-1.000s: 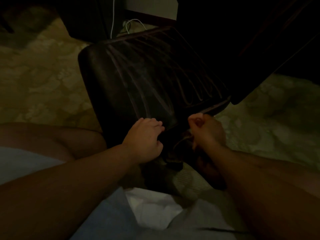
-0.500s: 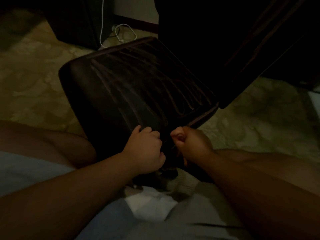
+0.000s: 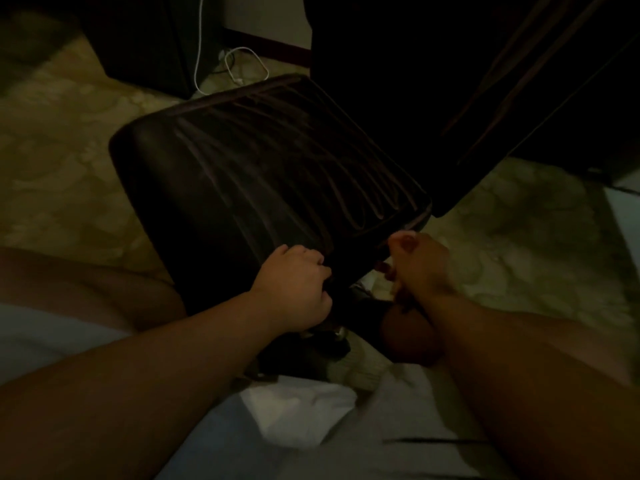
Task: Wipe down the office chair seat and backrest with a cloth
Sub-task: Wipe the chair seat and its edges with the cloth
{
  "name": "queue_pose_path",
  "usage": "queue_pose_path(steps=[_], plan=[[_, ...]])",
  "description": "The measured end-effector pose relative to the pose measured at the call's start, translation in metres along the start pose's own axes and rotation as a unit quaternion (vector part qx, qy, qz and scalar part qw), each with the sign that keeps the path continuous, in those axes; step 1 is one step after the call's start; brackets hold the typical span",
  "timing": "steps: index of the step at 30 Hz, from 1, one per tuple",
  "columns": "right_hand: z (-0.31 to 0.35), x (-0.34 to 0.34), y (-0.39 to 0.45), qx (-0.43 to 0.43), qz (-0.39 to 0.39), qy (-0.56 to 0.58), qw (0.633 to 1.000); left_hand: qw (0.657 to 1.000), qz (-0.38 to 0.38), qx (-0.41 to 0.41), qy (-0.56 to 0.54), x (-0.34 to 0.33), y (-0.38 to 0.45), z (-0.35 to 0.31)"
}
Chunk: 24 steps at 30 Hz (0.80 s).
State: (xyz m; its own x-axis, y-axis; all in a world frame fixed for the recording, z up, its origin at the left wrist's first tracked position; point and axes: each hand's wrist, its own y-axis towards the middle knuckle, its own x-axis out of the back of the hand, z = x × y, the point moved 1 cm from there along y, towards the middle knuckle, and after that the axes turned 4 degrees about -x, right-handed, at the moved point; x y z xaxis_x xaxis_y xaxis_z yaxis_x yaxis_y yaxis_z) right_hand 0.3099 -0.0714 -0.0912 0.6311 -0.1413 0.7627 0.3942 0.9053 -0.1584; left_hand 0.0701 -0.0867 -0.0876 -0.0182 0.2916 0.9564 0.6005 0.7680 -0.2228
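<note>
The office chair seat [image 3: 263,188] is seen dark and broad, directly ahead of and above both hands, its near front corner pointing toward the person. The backrest [image 3: 433,98] rises beyond the seat's far right edge, well out of reach of either hand as placed. The left hand [image 3: 294,289] is curled over the seat's near front edge, fingers wrapped under the rim. The right hand [image 3: 415,268] is closed into a fist just beside the seat's right front corner; a pale scrap shows at its thumb, possibly the cloth, though in this dim view that cannot be confirmed. A white crumpled piece [image 3: 301,414] lies in the lap below, apart from both hands. The right hand is judged nearer the unwiped right edge; any wipe would travel away from the body, up the seat toward the backrest.
</note>
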Motion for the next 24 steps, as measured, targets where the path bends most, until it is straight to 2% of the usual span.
queue_pose_path(steps=[2,5,7,10,12,14,15,16,18,19,20,21,24], plan=[[-0.005,-0.003,0.001,0.033,0.013,-0.022,0.999,1.000,0.001,-0.005,0.005,0.000,0.002,0.002],[0.001,-0.011,-0.010,0.142,0.096,-0.110,0.979,1.000,-0.003,-0.008,0.000,0.003,0.002,0.004],[0.001,-0.009,0.002,0.113,0.072,-0.121,0.984,1.000,-0.008,-0.013,-0.016,0.004,0.000,0.005],[-0.003,-0.006,0.016,0.042,-0.020,-0.031,0.998,0.999,-0.016,-0.013,-0.027,0.003,-0.004,0.004],[0.002,-0.015,0.005,0.071,0.031,-0.063,0.995,0.999,-0.022,-0.020,-0.014,0.003,0.000,0.003],[0.009,-0.020,-0.016,0.132,0.126,-0.139,0.973,0.999,-0.026,-0.020,-0.001,0.005,0.003,0.002],[0.011,-0.020,-0.018,0.146,0.136,-0.170,0.965,1.000,-0.024,-0.021,0.002,0.006,0.003,0.002],[0.010,-0.018,-0.013,0.143,0.121,-0.174,0.967,1.000,-0.020,-0.019,-0.001,0.007,0.002,0.002],[0.007,-0.011,0.003,0.075,0.052,-0.064,0.994,1.000,-0.011,-0.013,-0.013,0.007,-0.002,0.003],[0.005,-0.009,0.008,0.045,0.003,-0.021,0.999,1.000,-0.011,-0.013,-0.014,0.007,-0.002,0.003],[0.002,-0.011,0.011,0.033,-0.012,0.000,0.999,1.000,-0.011,-0.014,-0.011,0.006,-0.001,0.003],[0.001,-0.015,0.011,0.044,-0.004,-0.026,0.999,1.000,-0.010,-0.017,-0.006,0.007,0.001,0.003],[0.004,-0.020,-0.001,0.109,0.086,-0.076,0.987,1.000,-0.013,-0.013,0.006,0.014,0.008,0.000]])
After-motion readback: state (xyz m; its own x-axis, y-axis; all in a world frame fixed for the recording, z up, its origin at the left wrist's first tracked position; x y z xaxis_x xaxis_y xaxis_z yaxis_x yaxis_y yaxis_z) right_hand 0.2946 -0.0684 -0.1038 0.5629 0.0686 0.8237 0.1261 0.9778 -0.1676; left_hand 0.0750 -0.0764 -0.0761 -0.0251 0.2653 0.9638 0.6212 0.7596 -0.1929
